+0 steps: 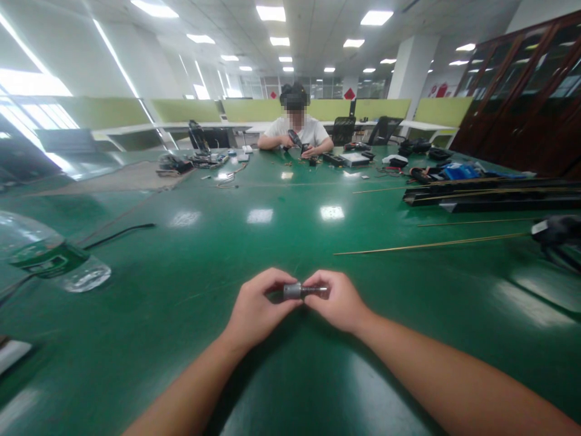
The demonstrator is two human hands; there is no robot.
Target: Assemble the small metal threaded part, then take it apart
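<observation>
Both my hands meet over the green table (290, 242), just above its near middle. Between them is a small grey metal cylinder (293, 291) with a thinner threaded shaft (316, 291) sticking out to the right. My left hand (254, 309) pinches the cylinder body with curled fingers. My right hand (338, 300) grips the shaft end, fingers closed round it.
A clear plastic bottle with a green label (49, 257) lies at the left. Thin brass rods (431, 244) and long black rails (490, 197) lie at the right. A black cable (120, 232) runs left. Across the table a person in a white shirt (297, 133) works among tools.
</observation>
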